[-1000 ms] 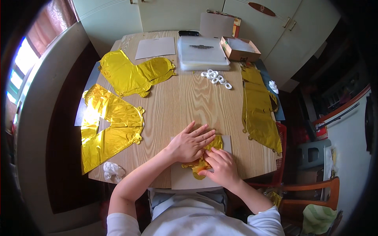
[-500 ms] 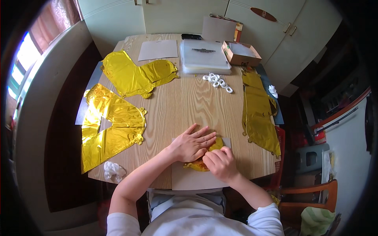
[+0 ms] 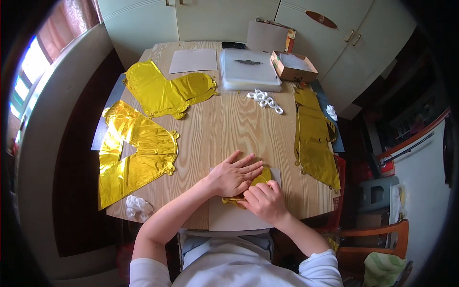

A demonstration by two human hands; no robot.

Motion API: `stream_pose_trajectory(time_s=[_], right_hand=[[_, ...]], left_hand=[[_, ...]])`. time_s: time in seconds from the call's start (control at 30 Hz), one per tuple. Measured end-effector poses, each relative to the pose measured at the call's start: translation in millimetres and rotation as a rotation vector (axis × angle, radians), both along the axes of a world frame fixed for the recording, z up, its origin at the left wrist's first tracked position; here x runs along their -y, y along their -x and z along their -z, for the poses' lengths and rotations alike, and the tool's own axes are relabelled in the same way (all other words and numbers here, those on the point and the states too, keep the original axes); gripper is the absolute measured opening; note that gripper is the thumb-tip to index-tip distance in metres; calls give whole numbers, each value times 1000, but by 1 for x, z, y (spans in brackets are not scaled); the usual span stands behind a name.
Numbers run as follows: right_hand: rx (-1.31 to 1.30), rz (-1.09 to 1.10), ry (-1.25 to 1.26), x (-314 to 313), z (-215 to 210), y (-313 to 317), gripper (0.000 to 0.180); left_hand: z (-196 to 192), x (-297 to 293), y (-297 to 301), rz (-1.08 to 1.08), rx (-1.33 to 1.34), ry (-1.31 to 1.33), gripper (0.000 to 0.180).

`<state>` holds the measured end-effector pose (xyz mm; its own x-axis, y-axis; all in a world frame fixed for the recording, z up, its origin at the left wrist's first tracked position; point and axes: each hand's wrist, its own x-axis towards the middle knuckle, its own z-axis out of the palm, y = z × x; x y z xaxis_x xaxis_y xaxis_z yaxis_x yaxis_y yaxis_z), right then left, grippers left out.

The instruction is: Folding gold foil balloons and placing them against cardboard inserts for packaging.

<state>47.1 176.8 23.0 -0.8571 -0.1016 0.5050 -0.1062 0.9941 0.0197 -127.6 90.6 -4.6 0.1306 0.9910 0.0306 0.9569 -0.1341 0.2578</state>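
Pressing small gold foil balloon [image 3: 260, 179] flat on grey card [image 3: 229, 217]

Left hand [image 3: 234, 174] spread open on top, right hand [image 3: 263, 201] pinching foil edge beside it, steadying the crease

four gold foil balloons [image 3: 143, 153], two hands [image 3: 234, 176].

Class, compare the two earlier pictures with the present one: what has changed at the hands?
The gold foil balloon now shows less: both hands have closed over it. The left hand stays flat on it; the right hand stays curled at its near edge. Everything else on the table is unmoved.
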Motion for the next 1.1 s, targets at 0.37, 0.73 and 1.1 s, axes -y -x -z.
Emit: stream_pose_trajectory(time_s=[0.37,0.73,1.1], right_hand=[[3,-40,-97,-6,5,0,5],[-64,-40,-147,-9,2,4,6],[-75,-24,-232,-10,5,4,9]], left_hand=[[-1,-1,0,3,28,32,56],[0,-1,1,9,29,41,56],[-6,-3,3,12,71,97,58]])
